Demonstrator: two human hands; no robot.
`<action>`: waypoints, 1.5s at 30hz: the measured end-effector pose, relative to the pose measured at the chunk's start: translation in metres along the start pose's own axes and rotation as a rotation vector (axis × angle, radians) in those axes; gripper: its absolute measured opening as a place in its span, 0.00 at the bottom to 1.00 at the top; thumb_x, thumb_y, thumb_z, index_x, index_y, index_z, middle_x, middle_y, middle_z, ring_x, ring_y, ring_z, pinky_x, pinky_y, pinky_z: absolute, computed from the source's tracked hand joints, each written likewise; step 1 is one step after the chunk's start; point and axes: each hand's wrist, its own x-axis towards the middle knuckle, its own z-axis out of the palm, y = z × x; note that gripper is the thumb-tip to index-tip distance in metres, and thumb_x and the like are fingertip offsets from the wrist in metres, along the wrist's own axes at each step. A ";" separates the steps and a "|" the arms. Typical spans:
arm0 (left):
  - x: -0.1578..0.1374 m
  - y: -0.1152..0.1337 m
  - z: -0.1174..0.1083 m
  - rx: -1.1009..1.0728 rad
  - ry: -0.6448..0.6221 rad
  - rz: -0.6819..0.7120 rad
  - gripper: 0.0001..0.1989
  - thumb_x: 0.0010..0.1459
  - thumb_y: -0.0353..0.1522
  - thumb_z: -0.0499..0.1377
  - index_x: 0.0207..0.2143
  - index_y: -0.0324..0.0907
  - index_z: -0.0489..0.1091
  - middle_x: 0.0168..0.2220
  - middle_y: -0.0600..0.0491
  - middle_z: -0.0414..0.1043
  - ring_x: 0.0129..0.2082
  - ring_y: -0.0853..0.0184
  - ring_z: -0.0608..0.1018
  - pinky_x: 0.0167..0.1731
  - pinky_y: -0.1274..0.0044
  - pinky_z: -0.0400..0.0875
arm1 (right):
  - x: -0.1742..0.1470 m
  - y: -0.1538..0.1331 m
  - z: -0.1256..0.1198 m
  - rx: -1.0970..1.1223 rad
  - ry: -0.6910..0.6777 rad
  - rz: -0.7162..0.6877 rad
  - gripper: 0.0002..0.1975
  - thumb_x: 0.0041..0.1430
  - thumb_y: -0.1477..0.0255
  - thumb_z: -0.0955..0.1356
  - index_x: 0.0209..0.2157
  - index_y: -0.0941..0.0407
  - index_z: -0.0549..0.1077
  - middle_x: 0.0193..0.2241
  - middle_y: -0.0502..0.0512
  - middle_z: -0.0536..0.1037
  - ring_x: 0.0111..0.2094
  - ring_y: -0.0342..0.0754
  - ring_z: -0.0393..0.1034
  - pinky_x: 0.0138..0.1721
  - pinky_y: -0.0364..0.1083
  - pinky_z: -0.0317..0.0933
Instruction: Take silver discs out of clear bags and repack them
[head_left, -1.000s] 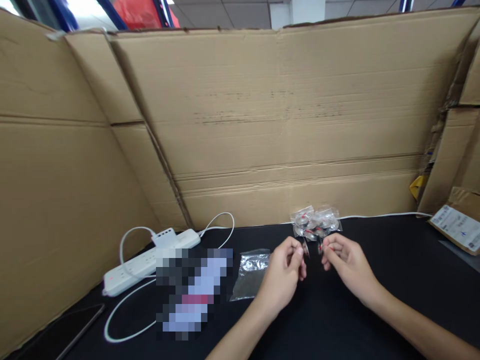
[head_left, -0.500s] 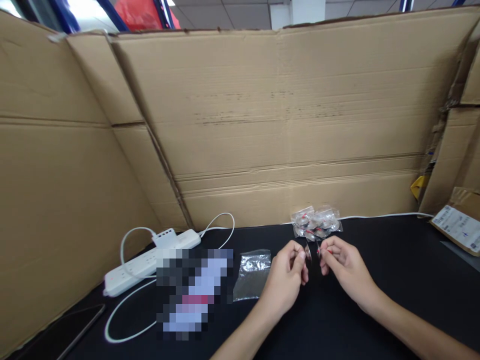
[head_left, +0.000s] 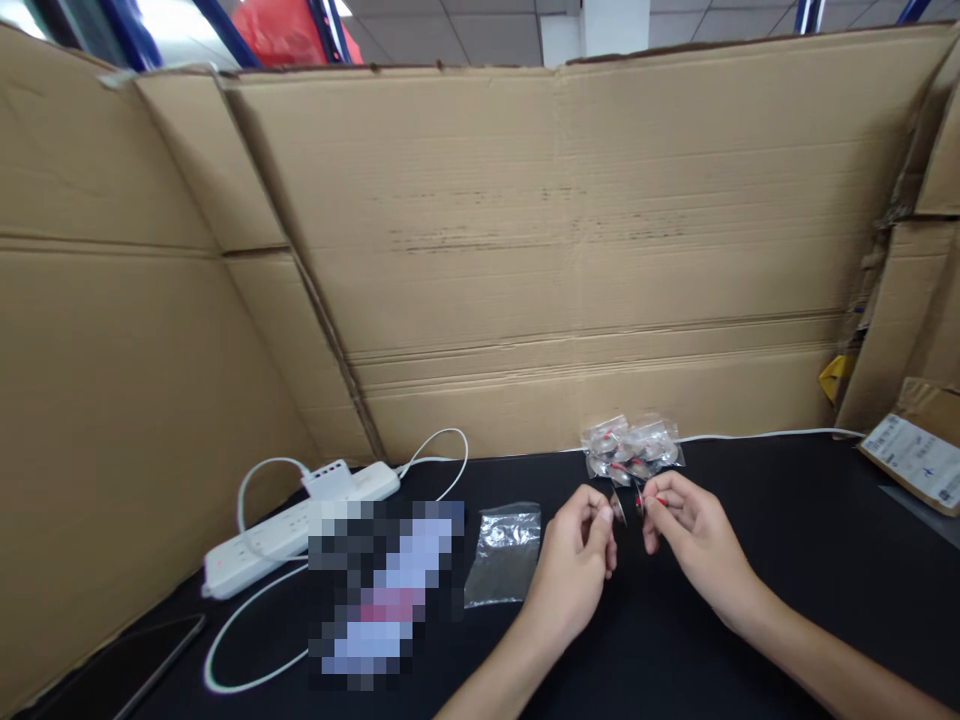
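In the head view my left hand (head_left: 581, 545) pinches a small round metal disc (head_left: 618, 506), like a finger cymbal, held edge-on between thumb and fingers. Facing it across a narrow gap, a second small disc (head_left: 640, 498) with a red part is pinched by my right hand (head_left: 682, 515). The two discs are apart, above the black table. Just behind them lie clear plastic bags (head_left: 634, 447) of similar silvery domed pieces with red bits. Beside my left wrist, a flat clear plastic bag (head_left: 504, 555) rests on the table.
A white power strip (head_left: 300, 530) with a charger and looping white cable (head_left: 251, 690) lies at left. Near it are a blurred-out object (head_left: 397, 590) and a dark flat device (head_left: 150, 670). Cardboard walls (head_left: 570, 250) enclose the table; a labelled package (head_left: 915, 455) sits at right.
Both hands stay nearly in place, each keeping its disc. The left disc has turned slightly, and the gap between the discs looks a little smaller. The view has shifted slightly.
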 end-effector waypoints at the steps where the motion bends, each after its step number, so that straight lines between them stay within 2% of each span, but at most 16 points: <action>1: 0.000 0.001 0.000 -0.002 -0.002 0.000 0.13 0.64 0.41 0.51 0.31 0.43 0.60 0.19 0.59 0.62 0.18 0.72 0.66 0.20 0.81 0.61 | 0.000 0.000 0.000 0.001 -0.018 0.002 0.14 0.60 0.61 0.67 0.31 0.56 0.65 0.21 0.46 0.69 0.20 0.40 0.65 0.24 0.40 0.60; 3: 0.000 0.001 0.000 -0.003 -0.016 0.001 0.13 0.64 0.41 0.51 0.31 0.43 0.59 0.19 0.59 0.62 0.18 0.72 0.65 0.19 0.81 0.60 | -0.001 0.000 0.002 0.003 -0.046 0.004 0.13 0.60 0.61 0.67 0.31 0.57 0.65 0.21 0.46 0.68 0.20 0.40 0.65 0.24 0.40 0.60; 6: -0.002 -0.001 0.000 0.003 -0.024 0.003 0.12 0.64 0.41 0.50 0.31 0.43 0.60 0.20 0.59 0.63 0.18 0.73 0.65 0.19 0.81 0.60 | -0.002 0.001 0.003 0.004 -0.019 -0.005 0.13 0.60 0.62 0.67 0.31 0.56 0.64 0.21 0.46 0.68 0.20 0.40 0.65 0.24 0.40 0.60; 10: -0.003 -0.003 0.001 -0.024 -0.044 -0.014 0.13 0.64 0.42 0.51 0.32 0.42 0.60 0.20 0.58 0.64 0.18 0.72 0.67 0.19 0.81 0.62 | -0.002 0.003 0.003 0.015 -0.075 0.019 0.14 0.61 0.61 0.66 0.31 0.56 0.64 0.20 0.45 0.67 0.18 0.40 0.64 0.22 0.40 0.60; 15: -0.004 0.006 0.004 -0.193 -0.011 -0.028 0.13 0.60 0.41 0.57 0.30 0.41 0.62 0.27 0.54 0.68 0.27 0.68 0.74 0.29 0.75 0.72 | -0.002 0.004 0.004 0.023 -0.055 0.004 0.13 0.61 0.61 0.66 0.31 0.56 0.64 0.21 0.46 0.68 0.20 0.40 0.65 0.24 0.41 0.62; 19: -0.005 0.015 0.005 -0.333 0.002 -0.074 0.15 0.55 0.42 0.62 0.29 0.40 0.64 0.30 0.52 0.70 0.30 0.65 0.77 0.35 0.70 0.75 | -0.001 0.005 0.002 0.009 -0.040 0.001 0.13 0.61 0.60 0.66 0.31 0.56 0.64 0.21 0.46 0.68 0.20 0.40 0.65 0.24 0.41 0.62; 27: -0.004 0.023 -0.001 -0.304 -0.026 -0.076 0.15 0.54 0.41 0.64 0.30 0.38 0.67 0.30 0.50 0.74 0.30 0.64 0.78 0.39 0.68 0.75 | 0.000 0.004 0.000 0.004 -0.027 -0.006 0.13 0.61 0.61 0.67 0.32 0.56 0.65 0.22 0.46 0.68 0.19 0.39 0.65 0.24 0.40 0.61; 31: -0.003 0.020 -0.003 -0.314 -0.017 -0.085 0.16 0.49 0.38 0.68 0.31 0.38 0.67 0.31 0.49 0.76 0.31 0.63 0.80 0.38 0.69 0.75 | -0.002 0.003 0.001 -0.006 -0.046 0.006 0.12 0.61 0.62 0.67 0.33 0.56 0.65 0.24 0.47 0.69 0.20 0.39 0.65 0.23 0.40 0.60; 36: -0.001 0.020 -0.006 -0.335 0.007 -0.140 0.25 0.45 0.36 0.71 0.45 0.39 0.68 0.35 0.47 0.78 0.33 0.62 0.80 0.40 0.68 0.74 | -0.003 0.003 -0.002 -0.072 -0.085 0.013 0.10 0.62 0.63 0.66 0.35 0.56 0.66 0.25 0.48 0.70 0.23 0.41 0.67 0.25 0.41 0.62; 39: -0.001 0.023 -0.007 -0.363 0.005 -0.145 0.25 0.45 0.35 0.70 0.46 0.38 0.70 0.35 0.46 0.78 0.34 0.61 0.81 0.42 0.67 0.74 | -0.003 -0.001 -0.004 -0.178 -0.076 -0.065 0.08 0.61 0.65 0.66 0.39 0.56 0.68 0.32 0.53 0.74 0.29 0.44 0.71 0.30 0.43 0.67; 43: -0.002 0.027 -0.008 -0.515 0.045 -0.168 0.21 0.47 0.35 0.70 0.43 0.37 0.71 0.32 0.48 0.78 0.35 0.60 0.81 0.44 0.65 0.74 | -0.005 -0.009 -0.006 -0.449 0.002 -0.301 0.12 0.59 0.71 0.66 0.45 0.54 0.71 0.40 0.57 0.74 0.34 0.48 0.71 0.37 0.48 0.69; 45: -0.002 0.027 -0.009 -0.558 0.080 -0.192 0.20 0.48 0.36 0.70 0.41 0.38 0.71 0.32 0.48 0.78 0.36 0.60 0.80 0.45 0.64 0.74 | -0.006 -0.013 -0.007 -0.570 0.055 -0.429 0.14 0.58 0.73 0.66 0.47 0.52 0.71 0.43 0.59 0.73 0.41 0.51 0.70 0.43 0.51 0.68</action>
